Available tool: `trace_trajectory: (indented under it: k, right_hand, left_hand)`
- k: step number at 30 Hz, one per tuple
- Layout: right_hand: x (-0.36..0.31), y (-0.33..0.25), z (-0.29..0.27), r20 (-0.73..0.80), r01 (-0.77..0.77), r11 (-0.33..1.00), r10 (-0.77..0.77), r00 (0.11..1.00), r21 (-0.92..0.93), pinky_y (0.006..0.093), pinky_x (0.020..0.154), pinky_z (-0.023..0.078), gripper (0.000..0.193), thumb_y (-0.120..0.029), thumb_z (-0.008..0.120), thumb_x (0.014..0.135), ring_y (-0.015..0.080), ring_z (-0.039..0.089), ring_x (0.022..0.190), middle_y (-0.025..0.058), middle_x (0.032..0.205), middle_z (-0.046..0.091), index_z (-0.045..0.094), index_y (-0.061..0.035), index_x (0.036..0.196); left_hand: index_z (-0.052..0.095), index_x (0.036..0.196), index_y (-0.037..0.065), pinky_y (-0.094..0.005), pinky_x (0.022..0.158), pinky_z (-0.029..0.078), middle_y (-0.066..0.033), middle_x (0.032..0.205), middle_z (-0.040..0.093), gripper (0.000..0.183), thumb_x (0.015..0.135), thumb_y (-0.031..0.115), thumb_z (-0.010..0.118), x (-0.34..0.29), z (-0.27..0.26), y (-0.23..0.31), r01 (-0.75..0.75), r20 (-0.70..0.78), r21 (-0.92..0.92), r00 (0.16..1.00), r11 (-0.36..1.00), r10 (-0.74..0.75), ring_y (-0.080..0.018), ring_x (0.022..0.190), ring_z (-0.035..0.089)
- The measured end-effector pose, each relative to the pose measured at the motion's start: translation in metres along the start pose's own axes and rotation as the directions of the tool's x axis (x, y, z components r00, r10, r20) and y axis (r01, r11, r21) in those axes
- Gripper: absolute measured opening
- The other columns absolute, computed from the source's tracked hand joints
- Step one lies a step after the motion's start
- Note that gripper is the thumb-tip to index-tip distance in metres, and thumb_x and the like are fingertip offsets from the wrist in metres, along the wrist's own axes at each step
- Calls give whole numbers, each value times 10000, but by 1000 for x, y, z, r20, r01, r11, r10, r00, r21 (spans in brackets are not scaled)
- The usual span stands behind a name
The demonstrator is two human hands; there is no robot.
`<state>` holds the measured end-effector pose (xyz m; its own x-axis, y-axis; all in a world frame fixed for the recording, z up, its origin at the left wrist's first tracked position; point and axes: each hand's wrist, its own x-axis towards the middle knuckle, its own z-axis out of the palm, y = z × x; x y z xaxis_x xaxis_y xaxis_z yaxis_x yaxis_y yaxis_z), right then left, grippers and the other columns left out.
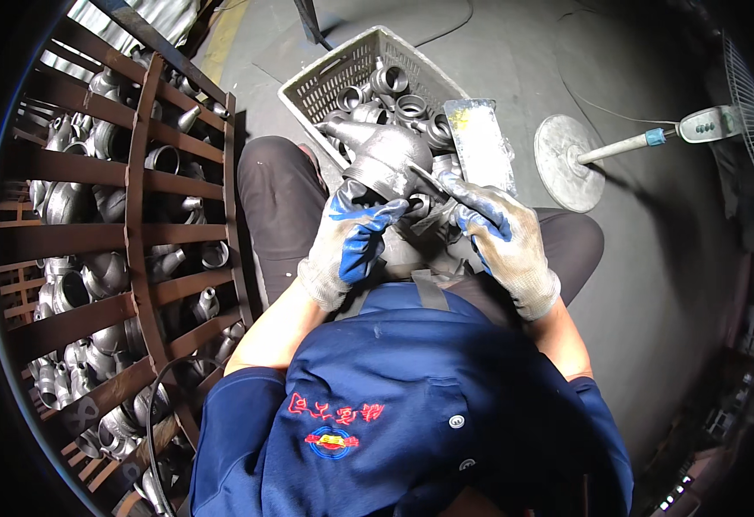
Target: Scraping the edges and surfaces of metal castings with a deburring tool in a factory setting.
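- A grey, bell-shaped metal part (385, 159) is held up in front of the body, just above the near side of a crate (329, 79); its narrow end is pointed toward the upper left and its wide, ridged rim is turned toward the hands.
- The wide rim is gripped by the left hand (355, 231), which is covered by a white and blue glove; the edge is pinched between the thumb and the bent fingers.
- A thin tool (428, 179) is clasped by the right hand (499, 231), gloved likewise, with the fingers closed around it; its tip is brought to the side of the metal part, though whether contact is made cannot be told.
- More grey metal parts, some with round openings, are heaped inside the crate, which is pale and slotted.
- A flat pale board (484, 151), marked with yellow at one corner, is set by the crate's right side.
- At the left, a rusty barred rack (140, 181) is filled with similar parts.
- At the right, a fan (569, 164) with a round base is stood on the grey floor (653, 267).
- A dark blue shirt (377, 345) and dark trousers (278, 207) are worn.
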<state>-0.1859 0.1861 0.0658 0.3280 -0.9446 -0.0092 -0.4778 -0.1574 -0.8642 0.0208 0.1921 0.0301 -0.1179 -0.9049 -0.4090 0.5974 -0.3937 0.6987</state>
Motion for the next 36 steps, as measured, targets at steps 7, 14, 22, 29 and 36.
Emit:
trace_trajectory:
  k: [7, 14, 22, 29, 36]
  right_hand:
    - [7, -4, 5, -27, 87, 995, -88, 996, -44, 300, 813, 461, 344, -27, 548, 780, 201, 612, 893, 135, 1000, 634, 603, -16, 1120]
    - [6, -8, 6, -56, 171, 946, -194, 979, -276, 349, 730, 486, 284, -29, 606, 741, 315, 607, 832, 138, 933, 627, 632, -35, 1023]
    - [1, -8, 9, -57, 193, 836, -258, 965, -514, 372, 672, 495, 273, -39, 638, 717, 294, 603, 788, 94, 881, 612, 643, -90, 984]
    - [-2, -9, 7, -49, 197, 818, -264, 963, -540, 370, 669, 497, 258, -55, 626, 705, 287, 599, 807, 82, 912, 599, 638, -113, 956]
    - [-3, -8, 8, -25, 190, 796, -249, 968, -575, 376, 673, 495, 271, -42, 608, 714, 299, 601, 796, 96, 919, 600, 635, -111, 975]
  left_hand:
    - [553, 1099, 43, -154, 383, 357, 1, 800, 622, 303, 808, 2, 627, 0, -3, -2, -82, 86, 111, 994, 990, 73, -21, 526, 510]
    - [561, 1090, 46, -153, 380, 344, 17, 756, 605, 266, 829, 22, 605, 1, -7, -6, -78, 60, 128, 996, 989, 70, -14, 506, 485]
    - [560, 1089, 20, -172, 441, 395, -14, 838, 613, 250, 840, -5, 571, 2, -4, -13, -220, 116, 114, 971, 969, 207, -36, 565, 518]
    - [585, 1057, 23, -185, 478, 400, -11, 813, 585, 210, 849, -3, 568, 10, -21, -21, -646, 428, 566, 761, 513, 487, -46, 575, 513]
    - [604, 1023, 81, -208, 313, 222, 80, 523, 393, 178, 845, 62, 606, 11, -24, -33, -234, 156, 294, 968, 927, 195, -2, 359, 325]
